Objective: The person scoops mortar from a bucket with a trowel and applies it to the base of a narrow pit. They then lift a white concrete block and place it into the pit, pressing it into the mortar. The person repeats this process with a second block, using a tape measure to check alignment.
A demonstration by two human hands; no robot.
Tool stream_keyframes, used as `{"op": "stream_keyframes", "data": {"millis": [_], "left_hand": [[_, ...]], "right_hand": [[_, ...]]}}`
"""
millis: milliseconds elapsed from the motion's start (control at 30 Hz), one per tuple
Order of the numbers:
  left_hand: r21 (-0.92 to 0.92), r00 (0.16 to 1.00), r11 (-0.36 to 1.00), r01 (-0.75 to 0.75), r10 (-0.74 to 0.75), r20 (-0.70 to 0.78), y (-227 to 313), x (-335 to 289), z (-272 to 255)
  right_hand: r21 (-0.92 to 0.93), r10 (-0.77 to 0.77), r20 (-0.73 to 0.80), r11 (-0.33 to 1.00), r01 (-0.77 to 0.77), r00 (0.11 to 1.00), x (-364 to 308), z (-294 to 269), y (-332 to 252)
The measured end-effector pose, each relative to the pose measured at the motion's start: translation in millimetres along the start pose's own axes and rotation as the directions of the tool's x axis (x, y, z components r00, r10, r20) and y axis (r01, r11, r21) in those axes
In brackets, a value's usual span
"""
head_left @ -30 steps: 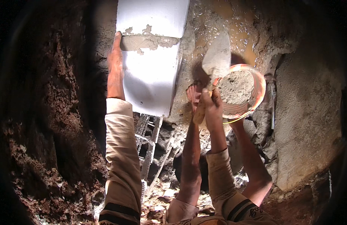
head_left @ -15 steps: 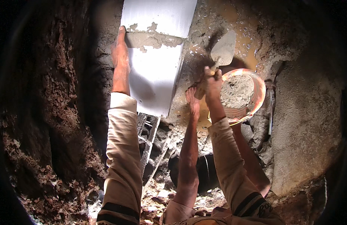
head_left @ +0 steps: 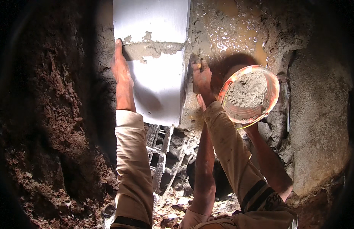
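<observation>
My left hand (head_left: pixel 122 76) lies along the left edge of a smooth white slab (head_left: pixel 157 82), fingers stretched toward its upper corner. Some fingertips are hidden against the edge. A second white slab (head_left: pixel 150 19) continues beyond it, with a band of wet grey mortar (head_left: pixel 152 50) smeared across the joint. Closed on a trowel, my right hand (head_left: pixel 202 78) is beside the slab's right edge; the blade is dark and mostly hidden. To its right, an orange bucket (head_left: pixel 274 95) holds grey mortar (head_left: pixel 247 89).
Muddy water (head_left: pixel 238 36) pools beyond the bucket. Rough earth (head_left: pixel 58 114) rises on the left, and a pale rock-like mass (head_left: pixel 318 126) flanks the right. Metal bars (head_left: pixel 163 156) and rubble lie below the slab. My bare legs (head_left: pixel 205 168) extend between slab and bucket.
My right hand has moved left with the trowel, from beside the bucket to the slab's right edge. The trowel blade has turned from flat view to mostly hidden. My left hand keeps its place.
</observation>
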State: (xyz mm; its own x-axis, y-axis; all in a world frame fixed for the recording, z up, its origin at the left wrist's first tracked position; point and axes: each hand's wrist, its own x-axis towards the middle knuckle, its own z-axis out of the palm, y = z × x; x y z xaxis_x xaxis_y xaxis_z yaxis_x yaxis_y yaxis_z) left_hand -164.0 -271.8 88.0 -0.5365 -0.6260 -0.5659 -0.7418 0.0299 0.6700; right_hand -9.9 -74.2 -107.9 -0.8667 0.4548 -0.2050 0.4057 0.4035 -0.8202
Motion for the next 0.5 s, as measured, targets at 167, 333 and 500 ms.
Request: {"op": "stream_keyframes", "data": {"millis": [167,333,500], "left_hand": [[0.061,0.998,0.998,0.035,-0.032,-0.053,2,-2,-4],[0.04,0.999,0.999,0.009,-0.007,-0.04,-4,8,-11],[0.092,0.999,0.995,-0.037,0.04,-0.035,1,4,-7]], "right_hand": [[0.418,0.466,0.657,0.428,-0.801,0.592,15,-66,-40],[0.617,0.375,0.639,0.272,-0.739,0.671,-5,-132,-101],[0.663,0.483,0.102,0.619,-0.421,0.87,-17,-151,-108]]}}
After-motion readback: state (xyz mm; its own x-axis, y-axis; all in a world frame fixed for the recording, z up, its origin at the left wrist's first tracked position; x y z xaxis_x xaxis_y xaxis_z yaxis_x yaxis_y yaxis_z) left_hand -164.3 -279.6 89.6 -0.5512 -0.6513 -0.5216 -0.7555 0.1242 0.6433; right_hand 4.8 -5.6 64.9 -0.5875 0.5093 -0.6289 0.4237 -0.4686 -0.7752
